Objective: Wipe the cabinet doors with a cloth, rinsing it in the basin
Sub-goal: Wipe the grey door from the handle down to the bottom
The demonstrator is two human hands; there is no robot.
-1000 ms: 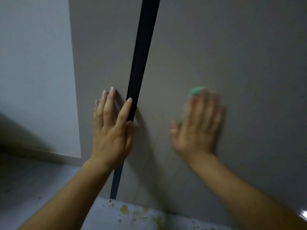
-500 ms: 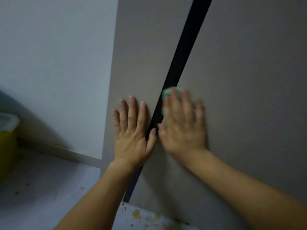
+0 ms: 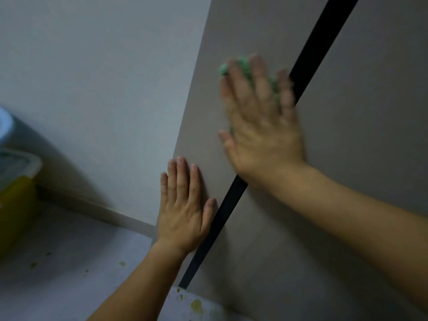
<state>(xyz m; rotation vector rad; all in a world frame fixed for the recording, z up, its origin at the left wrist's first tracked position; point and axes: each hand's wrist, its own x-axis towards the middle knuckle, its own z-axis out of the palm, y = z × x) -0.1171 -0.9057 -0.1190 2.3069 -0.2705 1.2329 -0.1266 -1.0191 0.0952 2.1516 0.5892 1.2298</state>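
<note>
The left hand (image 3: 185, 209) lies flat against the left cabinet door (image 3: 234, 28), its fingers (image 3: 181, 179) straight and close together, pointing up the panel and holding nothing; its thumb rests just beside the black strip (image 3: 322, 40) that runs between the two doors. Above and to the right of those fingertips, the right hand (image 3: 261, 121) is spread wide on the same door, its blurred fingers straight and slightly apart, pressing the green cloth (image 3: 243, 63) flat to the surface rather than gripping it. The cloth sits under the right fingers, showing as green tufts past the fingertips, in the gaps between them and at the thumb side of the palm. The little finger of that hand reaches the edge of the black strip, and the wrist crosses over it from the right cabinet door (image 3: 361, 158). Left of both hands stands a pale wall (image 3: 104, 77). Well to the left of the left fingers, at the frame edge, is a yellow container (image 3: 16, 205) with a pale rim, on a stained floor (image 3: 69, 262).
</note>
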